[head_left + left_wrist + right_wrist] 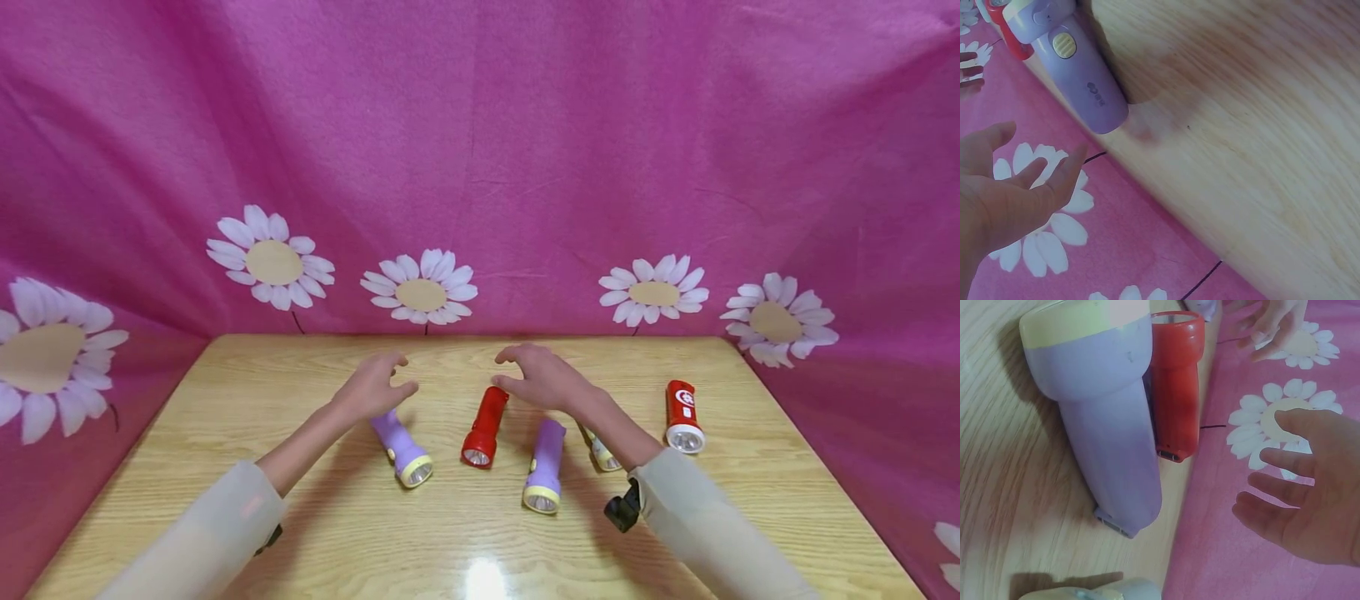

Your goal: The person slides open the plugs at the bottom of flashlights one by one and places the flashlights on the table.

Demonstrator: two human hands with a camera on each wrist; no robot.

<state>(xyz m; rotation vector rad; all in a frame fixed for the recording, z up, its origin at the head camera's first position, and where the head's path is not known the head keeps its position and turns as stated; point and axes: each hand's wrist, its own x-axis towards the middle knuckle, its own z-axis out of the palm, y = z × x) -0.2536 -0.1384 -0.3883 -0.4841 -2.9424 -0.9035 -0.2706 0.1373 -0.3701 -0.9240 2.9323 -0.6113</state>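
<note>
Both hands hover over the table with nothing in them, fingers loosely bent. My left hand [372, 387] is above the back end of a purple flashlight [403, 451] with a pale yellow head; the left wrist view shows its yellow switch, with a gap between it and the fingers. My right hand [545, 378] is near the tail of a red flashlight [485, 427]; in the right wrist view the fingers stand apart from it. A second purple flashlight [544, 467] lies in front of that hand. The right forearm partly hides a whitish flashlight [604, 453] with a yellow rim.
A red flashlight with a white head [682, 417] lies at the right of the wooden table [300, 533]. Pink cloth [480, 167] with daisies hangs behind the table and along both sides. A black wrist device [624, 507] sits under the right cuff.
</note>
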